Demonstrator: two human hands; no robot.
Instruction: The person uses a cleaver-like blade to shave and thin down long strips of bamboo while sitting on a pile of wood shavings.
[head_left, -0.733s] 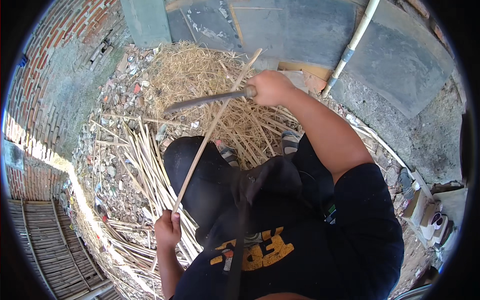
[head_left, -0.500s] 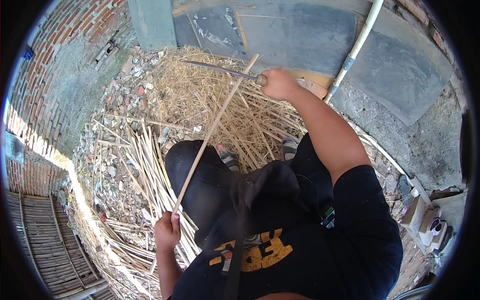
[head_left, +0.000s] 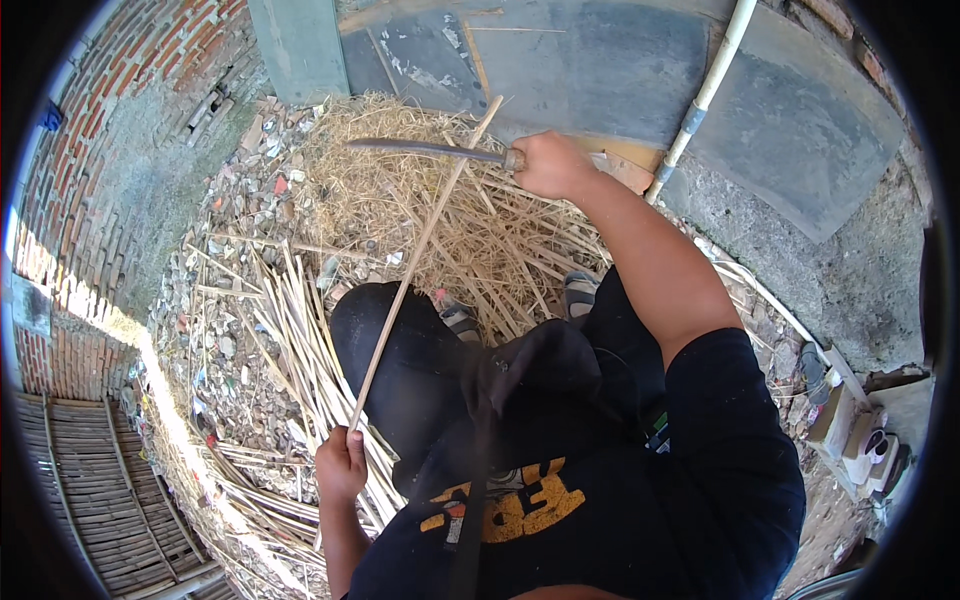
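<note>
My left hand [head_left: 341, 465], low at the left, is closed round the near end of a long, thin bamboo strip [head_left: 415, 255]. The strip slants up across my left knee, its far end rising to the right above the straw. At the top, my right hand [head_left: 553, 166] grips the wooden handle of a long knife [head_left: 415, 149]. Its dark, slightly curved blade points left and crosses the strip a little below the far end. Whether the edge bites into the strip cannot be made out.
Bamboo shavings [head_left: 370, 150] heap up ahead of my feet. Many cut strips [head_left: 300, 340] lie beside my left leg on rubble ground. Grey panels [head_left: 600, 70] and a white pipe [head_left: 705, 95] stand ahead. A brick wall [head_left: 95, 200] and a bamboo lattice [head_left: 90, 480] are at the left.
My right hand and the knife have shifted slightly left, with the blade now lying more level. The strip's far end has moved a little left and up; my left hand moved slightly right.
</note>
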